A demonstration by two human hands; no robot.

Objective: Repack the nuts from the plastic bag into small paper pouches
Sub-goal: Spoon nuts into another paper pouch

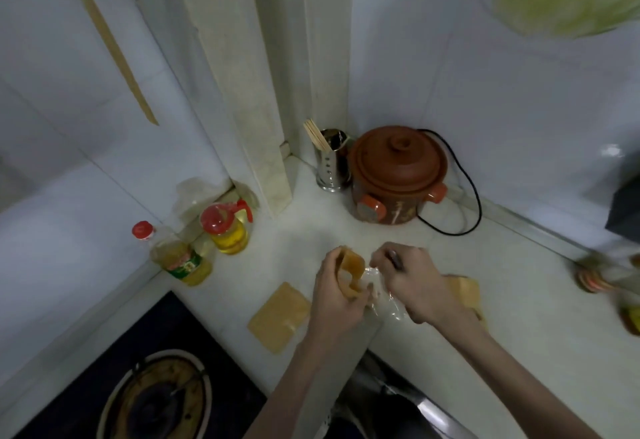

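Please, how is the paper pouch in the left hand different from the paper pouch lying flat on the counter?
The pouch in the left hand is held up off the counter by the left hand, while the flat pouch lies on the counter, untouched.

The held pouch has its mouth spread open; the flat pouch is collapsed.

The held pouch meets the clear plastic bag gripped by the right hand; the flat pouch lies apart from it.

Both are tan paper.

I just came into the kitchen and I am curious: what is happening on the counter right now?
A person is repacking food at the counter. The left hand holds a small brown paper pouch with its mouth open. The right hand grips a clear plastic bag right beside the pouch's mouth. One flat empty pouch lies to the left, and another pouch sits behind the right wrist. No nuts are clearly visible.
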